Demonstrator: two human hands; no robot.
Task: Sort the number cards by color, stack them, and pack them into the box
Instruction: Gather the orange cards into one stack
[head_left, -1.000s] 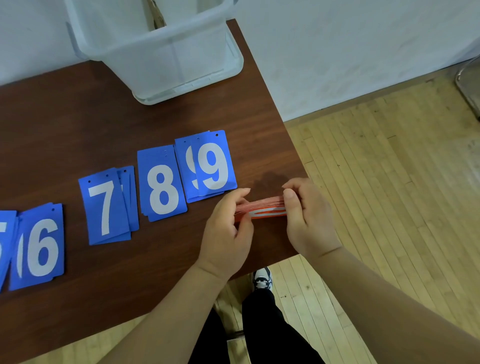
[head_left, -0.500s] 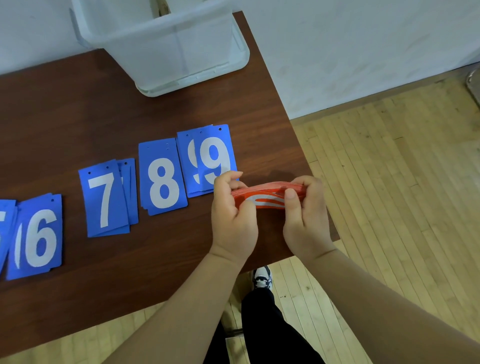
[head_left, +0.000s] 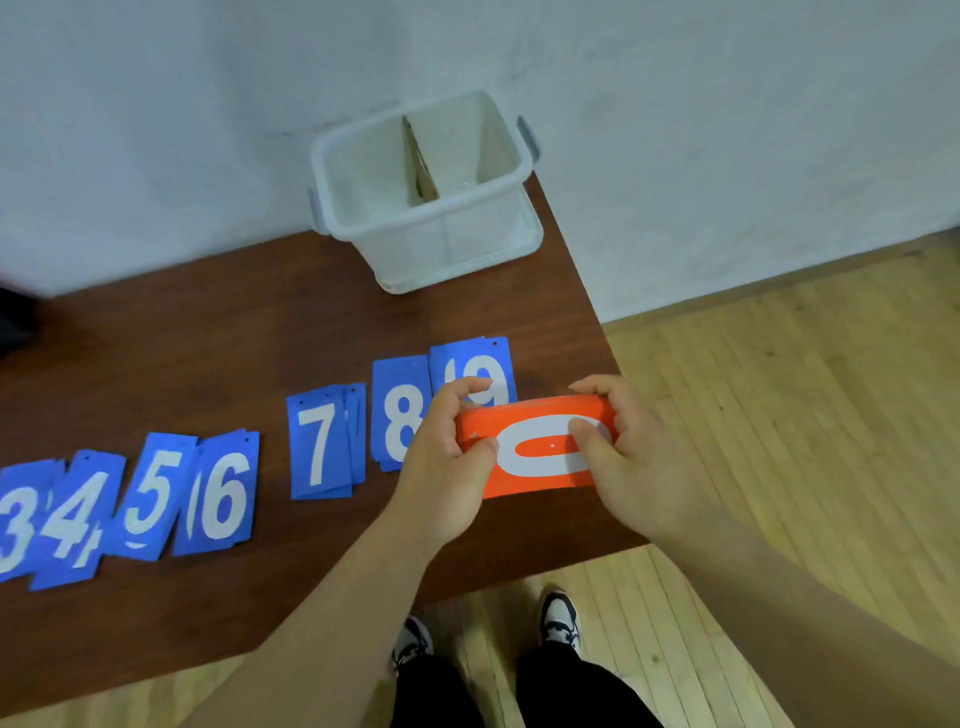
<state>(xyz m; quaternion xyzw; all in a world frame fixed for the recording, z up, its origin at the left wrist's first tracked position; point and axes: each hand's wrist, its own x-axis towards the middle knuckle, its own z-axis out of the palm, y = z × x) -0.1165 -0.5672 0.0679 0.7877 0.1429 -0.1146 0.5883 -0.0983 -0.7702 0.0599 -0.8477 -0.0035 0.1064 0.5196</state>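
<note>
A stack of orange number cards (head_left: 540, 483), a white 0 on its top face, is held above the table's right end. My left hand (head_left: 447, 467) grips its left end and my right hand (head_left: 623, 457) grips its right end, thumbs on top. Blue number cards lie in small piles in a row on the brown table (head_left: 234, 353): 3 (head_left: 13, 525), 4 (head_left: 72, 519), 5 (head_left: 150, 499), 6 (head_left: 223, 493), 7 (head_left: 319, 447), 8 (head_left: 397, 410) and 9 (head_left: 478, 371), the last partly behind my left hand. A white plastic box (head_left: 431, 228) with a divider stands at the back right corner.
The table's right edge runs just under the orange stack, with wooden floor (head_left: 779, 415) beyond. A white wall rises behind the table. A dark object (head_left: 15, 322) shows at the far left edge. My shoes and legs are below the front edge.
The orange stack has been lifted off the table and tilted face up, so the white 0 shows. My view has risen, showing the whole box and more blue cards at left.
</note>
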